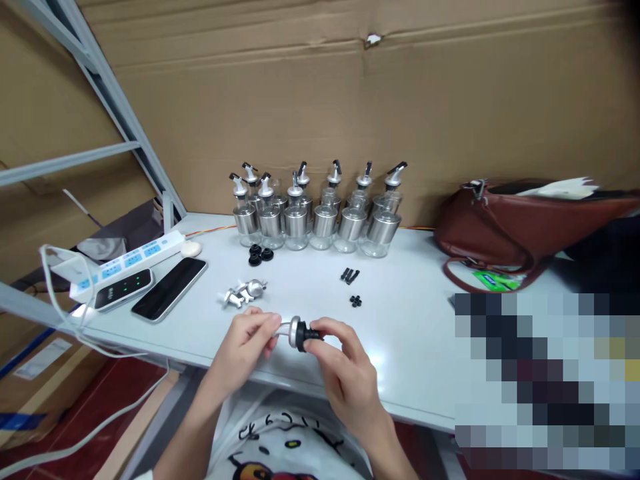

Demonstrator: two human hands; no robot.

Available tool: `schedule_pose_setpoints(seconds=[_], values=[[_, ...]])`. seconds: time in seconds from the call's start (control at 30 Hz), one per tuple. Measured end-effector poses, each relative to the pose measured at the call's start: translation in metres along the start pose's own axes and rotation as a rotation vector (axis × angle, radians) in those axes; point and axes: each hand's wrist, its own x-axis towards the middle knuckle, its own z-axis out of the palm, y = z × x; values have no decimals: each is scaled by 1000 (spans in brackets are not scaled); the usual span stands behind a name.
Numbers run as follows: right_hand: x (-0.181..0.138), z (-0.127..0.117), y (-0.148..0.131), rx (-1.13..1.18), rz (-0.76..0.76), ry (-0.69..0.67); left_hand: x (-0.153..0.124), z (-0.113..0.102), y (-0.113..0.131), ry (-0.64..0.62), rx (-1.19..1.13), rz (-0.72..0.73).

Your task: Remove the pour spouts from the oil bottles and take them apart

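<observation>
Just above the table's front edge, my left hand (250,340) is closed on the silver spout end of a bottle pourer (295,333). The fingertips of my right hand (345,367) pinch the black ribbed stopper (311,335) at the pourer's other end. Beyond my hands lie several loose silver spouts (245,292), black rubber stoppers (261,255), short black strips (349,275) and a cluster of tiny black pieces (355,301). Along the back stand glass bottles with steel bands (296,220), several topped with silver pourers with black flaps.
At the left are a power strip (131,263), a small device with green lights (124,289), a phone (170,289) and a white round object (191,249). A brown leather bag (530,223) sits at the right. Cardboard (320,100) rises behind the table. A pixelated patch covers the lower right.
</observation>
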Motion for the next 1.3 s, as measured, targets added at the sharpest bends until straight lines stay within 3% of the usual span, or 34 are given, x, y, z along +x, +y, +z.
schedule_pose_setpoints(seconds=[0.17, 0.33, 0.4, 0.53, 0.67, 0.8, 1.03, 1.3], values=[[1, -3, 0, -7, 170, 84, 3, -3, -2, 35, 5, 19], [3, -7, 4, -26, 343, 287, 6, -21, -10, 299, 188, 77], [3, -6, 5, -15, 361, 264, 6, -27, -13, 306, 289, 86], [4, -1, 5, -12, 328, 153, 7, -30, -19, 205, 481, 59], [4, 0, 6, -46, 294, 138, 9, -27, -24, 254, 677, -5], [3, 0, 8, -52, 270, 122, 8, -21, -24, 236, 707, -12], [1, 4, 9, -17, 284, 79, 5, -5, -18, 239, 729, 106], [5, 2, 8, -24, 203, 11, 5, -10, -17, 232, 754, 92]])
